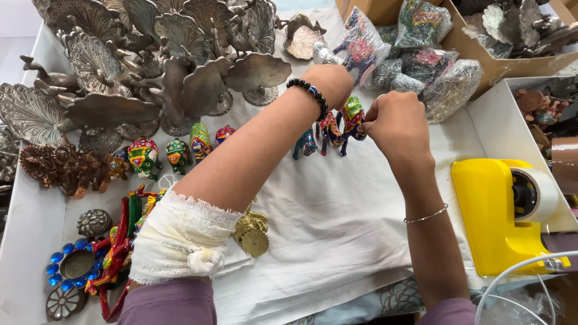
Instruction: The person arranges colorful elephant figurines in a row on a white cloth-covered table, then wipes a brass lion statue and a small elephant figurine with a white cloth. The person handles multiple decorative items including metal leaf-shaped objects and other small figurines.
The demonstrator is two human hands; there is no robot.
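Both hands meet over the white-covered counter. The right hand pinches a painted camel figurine, standing upright between the hands. The left hand is curled just beside it, touching its far side; whether it grasps cannot be told.

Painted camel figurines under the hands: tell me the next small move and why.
Probably set the camel in the right hand down upright on the white cloth, beside the blue camel figurine. Both hands meet over the painted camel; the left hand hides its top, so the grip is unclear. The others already stand in a row, with bare cloth just in front.
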